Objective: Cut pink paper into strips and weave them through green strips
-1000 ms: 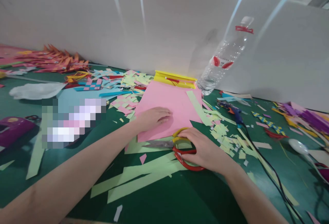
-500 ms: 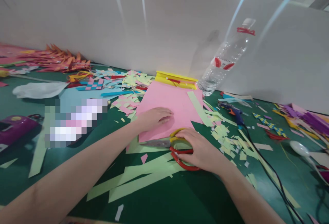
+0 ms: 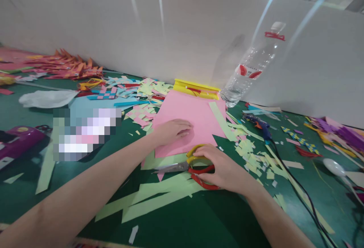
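Observation:
A pink sheet of paper (image 3: 196,113) lies on the green table, over a pale green sheet (image 3: 163,160) whose near edge shows. My left hand (image 3: 176,131) rests flat on the pink sheet, fingers stretched out and holding nothing. Near the sheet's front edge my right hand (image 3: 218,164) grips scissors (image 3: 176,167) by their yellow and red handles. The blades point left, just in front of the pink sheet, and look nearly closed. Pale green paper strips (image 3: 153,198) are scattered nearer to me, with a small pink scrap (image 3: 160,176) by the blades.
Behind the sheet are a yellow folded strip (image 3: 199,88) and a leaning plastic bottle (image 3: 250,68). To the right lie green scraps (image 3: 250,153), a blue glue gun (image 3: 263,126) with its cable and a white spoon (image 3: 334,167). A purple tool (image 3: 24,140) sits left.
My right hand has turned the scissors a little, and their blades now lie lower, clear of the pink sheet's front edge. My left hand stays on the sheet. The view has shifted slightly.

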Motion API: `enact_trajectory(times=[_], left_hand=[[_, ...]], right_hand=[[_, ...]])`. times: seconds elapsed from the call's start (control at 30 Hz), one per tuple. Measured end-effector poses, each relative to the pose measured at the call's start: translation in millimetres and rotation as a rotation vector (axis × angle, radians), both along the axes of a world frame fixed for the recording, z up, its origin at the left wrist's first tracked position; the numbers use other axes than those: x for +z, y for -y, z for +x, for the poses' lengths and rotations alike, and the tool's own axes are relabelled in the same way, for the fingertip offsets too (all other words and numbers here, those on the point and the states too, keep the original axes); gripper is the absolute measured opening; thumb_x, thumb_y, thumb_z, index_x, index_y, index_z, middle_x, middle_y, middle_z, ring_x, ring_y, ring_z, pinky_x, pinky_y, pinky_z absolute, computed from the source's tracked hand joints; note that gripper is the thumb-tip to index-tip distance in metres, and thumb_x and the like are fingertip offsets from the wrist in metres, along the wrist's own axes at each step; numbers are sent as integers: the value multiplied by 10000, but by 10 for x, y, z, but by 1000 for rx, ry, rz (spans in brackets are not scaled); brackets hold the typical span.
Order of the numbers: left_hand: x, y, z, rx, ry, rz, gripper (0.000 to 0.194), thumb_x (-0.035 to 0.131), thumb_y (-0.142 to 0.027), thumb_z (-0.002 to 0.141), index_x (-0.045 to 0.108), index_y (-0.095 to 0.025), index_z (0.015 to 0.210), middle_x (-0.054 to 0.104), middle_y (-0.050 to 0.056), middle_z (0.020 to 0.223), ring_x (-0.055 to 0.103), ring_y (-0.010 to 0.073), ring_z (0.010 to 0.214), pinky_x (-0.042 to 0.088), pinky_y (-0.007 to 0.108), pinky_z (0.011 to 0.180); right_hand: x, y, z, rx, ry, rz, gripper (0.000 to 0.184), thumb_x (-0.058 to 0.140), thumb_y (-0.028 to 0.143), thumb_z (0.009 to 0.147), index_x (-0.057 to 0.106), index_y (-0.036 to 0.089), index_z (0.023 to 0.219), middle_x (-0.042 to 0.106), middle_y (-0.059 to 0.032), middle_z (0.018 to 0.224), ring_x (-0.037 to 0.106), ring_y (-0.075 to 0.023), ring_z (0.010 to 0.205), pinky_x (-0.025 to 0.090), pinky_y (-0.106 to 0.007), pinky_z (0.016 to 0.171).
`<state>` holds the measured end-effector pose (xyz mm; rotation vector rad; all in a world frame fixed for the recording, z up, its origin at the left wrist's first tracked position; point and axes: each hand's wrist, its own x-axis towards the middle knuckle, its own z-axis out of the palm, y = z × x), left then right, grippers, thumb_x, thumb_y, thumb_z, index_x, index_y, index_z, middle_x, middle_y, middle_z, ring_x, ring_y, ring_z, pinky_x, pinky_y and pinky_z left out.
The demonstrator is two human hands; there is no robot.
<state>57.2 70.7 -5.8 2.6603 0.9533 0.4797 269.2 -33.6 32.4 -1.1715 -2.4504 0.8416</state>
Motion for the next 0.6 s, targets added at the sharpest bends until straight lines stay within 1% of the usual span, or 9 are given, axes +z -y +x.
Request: enact_trajectory(times=[0.13,0.2,0.27,0.3,0.37,0.47,0.53,0.6], left_hand=[[22,15,-25,41,56,-11,326,408,-288,966,596,-181,1210,574,41,1338,505,167,1234,375,298,1046],[28,18,-54,93,103,-5,334,371,-302,976,594,-198,1202,589,34,1319,530,167,1206,409,297,1012],[27,14,-86,151,148,10,334,346,-302,978,595,-201,1176,614,35,1277,562,169,1160,442,301,973],[24,12,-99,174,165,20,331,337,-296,977,598,-200,1157,630,37,1249,577,171,1133,454,304,955],[23,10,-117,203,181,42,333,317,-286,977,606,-196,1116,654,45,1194,600,175,1082,474,314,918],[37,23,-118,183,158,79,326,334,-285,966,628,-189,1068,672,57,1145,599,191,1062,467,338,913],[60,48,-106,137,123,104,290,391,-291,943,648,-192,1035,678,56,1130,579,203,1094,403,373,998],[89,93,-88,88,49,140,266,440,-299,921,651,-197,1048,667,58,1162,537,216,1163,276,412,1095]], right_hand=[[22,-29,160,-72,-20,-60,385,676,189,702,611,262,1074,596,-49,1231,590,-219,1091,481,-379,944],[14,-75,305,-132,-57,-94,406,673,196,694,603,266,1088,596,-46,1239,616,-216,1066,497,-380,933],[-11,-142,461,-206,-104,-81,418,678,214,689,591,255,1096,598,-57,1251,616,-231,1086,487,-400,953],[-29,-179,530,-267,-120,-56,407,673,230,699,586,248,1097,595,-66,1262,610,-240,1098,483,-412,955],[-73,-252,635,-446,-126,76,403,664,266,698,583,240,1092,622,-79,1218,611,-262,1076,492,-442,918],[-151,-340,706,-739,-36,275,412,682,352,668,599,202,1043,647,-114,1131,611,-305,1005,508,-478,832],[-204,-381,726,-835,50,378,411,675,384,667,608,181,1018,658,-126,1073,597,-323,1015,494,-490,841],[-253,-412,750,-857,115,397,408,652,403,685,615,177,1023,663,-125,1043,596,-327,1022,491,-484,839]])
